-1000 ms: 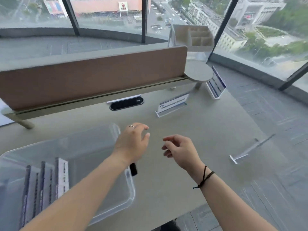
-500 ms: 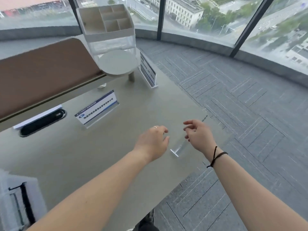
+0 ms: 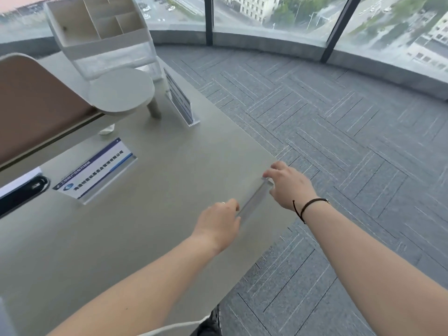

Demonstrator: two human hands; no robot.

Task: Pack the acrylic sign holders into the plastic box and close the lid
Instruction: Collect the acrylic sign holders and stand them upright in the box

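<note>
A clear, empty acrylic sign holder (image 3: 254, 200) lies near the table's right edge. My left hand (image 3: 220, 224) has its fingers curled over the holder's near end. My right hand (image 3: 288, 187) pinches the far end between thumb and fingers. A second sign holder with a blue and white card (image 3: 94, 170) lies further left on the table. A third sign holder (image 3: 180, 98) stands tilted at the back by the round shelf. The plastic box is out of view.
The grey table (image 3: 145, 238) ends just right of my hands, with carpet floor (image 3: 339, 141) below. A brown partition (image 3: 36, 105), a round shelf (image 3: 121, 93) and a white desk organizer (image 3: 101, 32) stand at the back. A black cable slot (image 3: 21, 192) is at the left.
The view swung right and the plastic box left the frame. Both hands moved onto the clear sign holder at the table's right edge and closed on its two ends.
</note>
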